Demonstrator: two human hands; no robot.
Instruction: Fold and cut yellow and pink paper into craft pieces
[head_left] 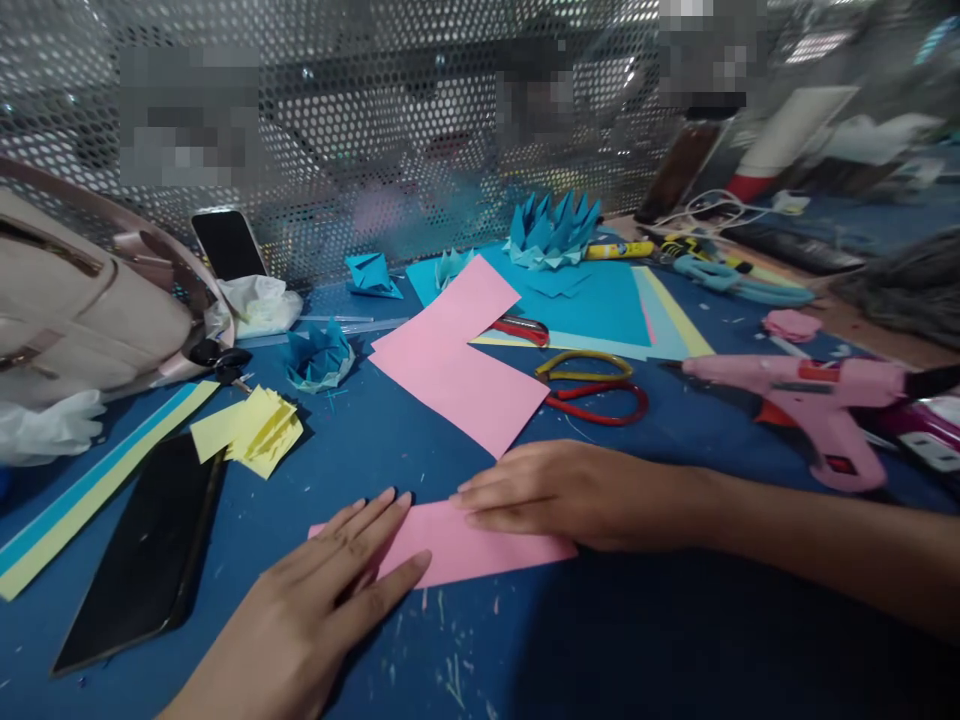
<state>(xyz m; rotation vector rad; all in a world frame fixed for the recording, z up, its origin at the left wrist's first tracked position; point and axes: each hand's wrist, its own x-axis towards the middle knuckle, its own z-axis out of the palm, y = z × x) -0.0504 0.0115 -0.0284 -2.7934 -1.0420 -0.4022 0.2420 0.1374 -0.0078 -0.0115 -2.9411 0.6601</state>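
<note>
A strip of pink paper (450, 550) lies flat on the blue table in front of me; it looks folded lengthwise. My left hand (322, 580) rests on its left end, fingers stretched out and thumb along the lower edge. Across the upper right part lies my right hand (562, 495), flat with its fingers extended, pressing the paper. Two more pieces of pink paper (465, 370) overlap just beyond the hands. Partly under them are scissors (592, 385) with one yellow and one red handle loop.
To the right lies a pink glue gun (817, 400). Blue folded paper pieces (551, 230) stand at the back on blue sheets (600, 310). On the left are a black phone (142, 550), yellow paper slips (262, 430), paper strips (105, 490) and a pale bag (82, 290).
</note>
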